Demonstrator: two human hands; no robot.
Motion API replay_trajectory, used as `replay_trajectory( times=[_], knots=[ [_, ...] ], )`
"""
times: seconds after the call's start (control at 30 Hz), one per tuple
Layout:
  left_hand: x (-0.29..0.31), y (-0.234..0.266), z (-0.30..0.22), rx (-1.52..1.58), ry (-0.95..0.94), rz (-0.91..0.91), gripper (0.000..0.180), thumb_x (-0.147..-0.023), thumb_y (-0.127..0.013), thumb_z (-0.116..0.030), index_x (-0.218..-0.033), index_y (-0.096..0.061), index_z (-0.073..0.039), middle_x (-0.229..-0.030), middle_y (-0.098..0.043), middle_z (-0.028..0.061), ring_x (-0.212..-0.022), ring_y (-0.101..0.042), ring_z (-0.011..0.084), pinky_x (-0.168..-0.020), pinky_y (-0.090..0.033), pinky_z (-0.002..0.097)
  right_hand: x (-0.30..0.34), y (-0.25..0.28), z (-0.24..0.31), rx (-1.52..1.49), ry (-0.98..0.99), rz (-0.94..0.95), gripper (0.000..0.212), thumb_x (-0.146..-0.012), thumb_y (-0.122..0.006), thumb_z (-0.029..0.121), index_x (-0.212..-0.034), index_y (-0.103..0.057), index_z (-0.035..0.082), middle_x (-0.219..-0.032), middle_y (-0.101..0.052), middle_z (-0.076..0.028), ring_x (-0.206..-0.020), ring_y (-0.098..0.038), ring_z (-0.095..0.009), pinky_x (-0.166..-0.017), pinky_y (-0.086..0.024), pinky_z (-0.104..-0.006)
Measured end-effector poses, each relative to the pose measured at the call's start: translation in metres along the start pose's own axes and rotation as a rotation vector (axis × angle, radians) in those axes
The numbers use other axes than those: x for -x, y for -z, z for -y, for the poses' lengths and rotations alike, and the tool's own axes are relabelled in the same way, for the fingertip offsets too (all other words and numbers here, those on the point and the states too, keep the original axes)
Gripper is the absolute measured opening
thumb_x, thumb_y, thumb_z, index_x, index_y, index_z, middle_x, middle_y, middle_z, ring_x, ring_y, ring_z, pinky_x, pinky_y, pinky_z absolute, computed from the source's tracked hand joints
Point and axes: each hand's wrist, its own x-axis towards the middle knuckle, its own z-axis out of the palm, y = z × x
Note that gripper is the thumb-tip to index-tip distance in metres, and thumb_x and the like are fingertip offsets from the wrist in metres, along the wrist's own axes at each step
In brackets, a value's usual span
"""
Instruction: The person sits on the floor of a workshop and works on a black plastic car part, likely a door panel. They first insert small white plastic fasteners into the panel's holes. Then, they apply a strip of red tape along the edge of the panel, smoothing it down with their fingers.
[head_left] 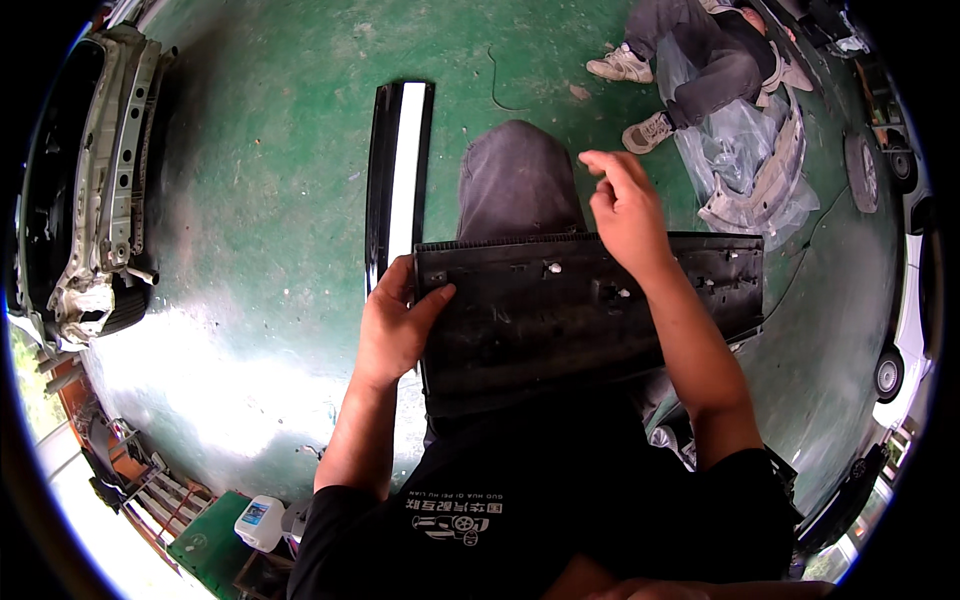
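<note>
A long black plastic car trim panel (pixel 530 345) lies across my lap, its ribbed inner face turned up. Small white clips (pixel 554 267) sit along its upper half. My left hand (pixel 398 320) grips the panel's left end, thumb on the inner face and fingers round the edge. Above the far edge, my right hand (pixel 628 205) is raised clear of the panel. Its index finger points left, apart from the thumb, while the other fingers curl partly out of sight. I see nothing held in it.
A black trim strip with a white band (pixel 408 150) lies on the green floor beyond my left hand. A stripped car body (pixel 120 170) stands at left. At far right, another person (pixel 700 60) sits near clear plastic sheeting (pixel 740 150) and a wheel (pixel 861 172).
</note>
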Motion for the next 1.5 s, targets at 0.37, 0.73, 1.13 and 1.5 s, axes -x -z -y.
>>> replay_trajectory(
  times=[0.37,0.73,1.13,1.5],
  knots=[
    [-0.005,-0.005,0.003,0.127,-0.062,0.025,0.023,-0.102,-0.075,0.009,-0.122,-0.069,-0.001,-0.117,-0.078,0.0021,-0.112,-0.068,0.0101,-0.105,-0.052,0.0287,0.025,0.068,-0.016,0.300,0.338,0.238,0.040,-0.100,-0.083,0.035,-0.130,-0.081,0.007,-0.143,-0.077,-0.008,-0.141,-0.066,-0.032,-0.124,-0.042,-0.0539],
    [0.003,-0.010,-0.011,0.113,-0.254,0.110,0.033,-0.100,-0.075,0.014,-0.126,-0.067,-0.004,-0.118,-0.076,0.0013,-0.113,-0.068,0.0098,-0.105,-0.051,0.0285,0.018,0.046,0.055,-0.202,0.219,0.337,0.017,-0.095,-0.082,0.010,-0.110,-0.079,0.003,-0.101,-0.078,-0.009,-0.101,-0.072,-0.031,-0.089,-0.058,-0.0442],
    [0.008,-0.016,-0.020,0.045,-0.340,0.109,0.033,-0.098,-0.076,0.014,-0.127,-0.071,-0.002,-0.119,-0.076,0.0018,-0.113,-0.067,0.0116,-0.106,-0.050,0.0294,-0.035,0.086,0.072,-0.080,0.196,0.729,0.008,-0.095,-0.079,0.008,-0.103,-0.080,0.004,-0.090,-0.078,-0.012,-0.083,-0.076,-0.030,-0.074,-0.058,-0.0416],
    [0.008,-0.015,-0.021,0.036,-0.349,0.101,0.033,-0.097,-0.078,0.013,-0.125,-0.071,-0.003,-0.116,-0.076,0.0024,-0.111,-0.067,0.0121,-0.105,-0.050,0.0300,-0.023,0.081,0.071,-0.218,0.116,0.676,0.006,-0.095,-0.077,0.008,-0.097,-0.073,0.003,-0.088,-0.077,-0.011,-0.079,-0.076,-0.028,-0.074,-0.058,-0.0398]
  ],
)
